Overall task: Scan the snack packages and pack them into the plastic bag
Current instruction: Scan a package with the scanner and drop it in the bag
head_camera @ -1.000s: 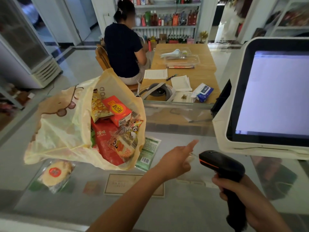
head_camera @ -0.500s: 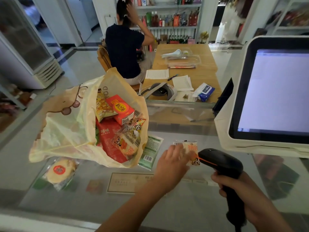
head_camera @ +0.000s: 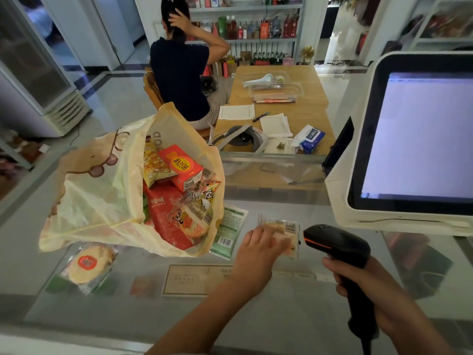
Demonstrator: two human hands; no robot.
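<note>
At the lower right of the frame, the right hand (head_camera: 363,285) is wrapped tightly around the handle of a black scanner (head_camera: 335,242), whose head is pointed toward the centre. Just left of the scanner head, a small snack packet (head_camera: 288,228) is held by the left hand (head_camera: 258,249), with the fingers laid over it and the barcode turned up beside the scanner. Whether the packet is touching the glass tabletop (head_camera: 281,316) cannot be told.

At the lower left, a round cracker packet (head_camera: 88,263) is seen lying flat on the tabletop, its top edge tucked under the plastic bag (head_camera: 102,201). A green packet (head_camera: 227,234) is lying between the bag and the left hand, partly covered by the bag's edge. The bag is slumped on its side with its mouth open toward the centre. Inside it, a red box (head_camera: 183,166), a yellow snack bag (head_camera: 153,165), a red pouch (head_camera: 166,216) and several clear packets (head_camera: 194,216) are piled together.

At the right edge, a white-framed screen (head_camera: 419,139) is lit.

Beyond the glass, papers, a headset (head_camera: 240,139) and a pack of wipes (head_camera: 311,139) are spread on a wooden tabletop (head_camera: 302,108). A seated person (head_camera: 179,73) is seen from behind at the upper centre, and stocked shelves (head_camera: 256,24) are lined along the far wall.
</note>
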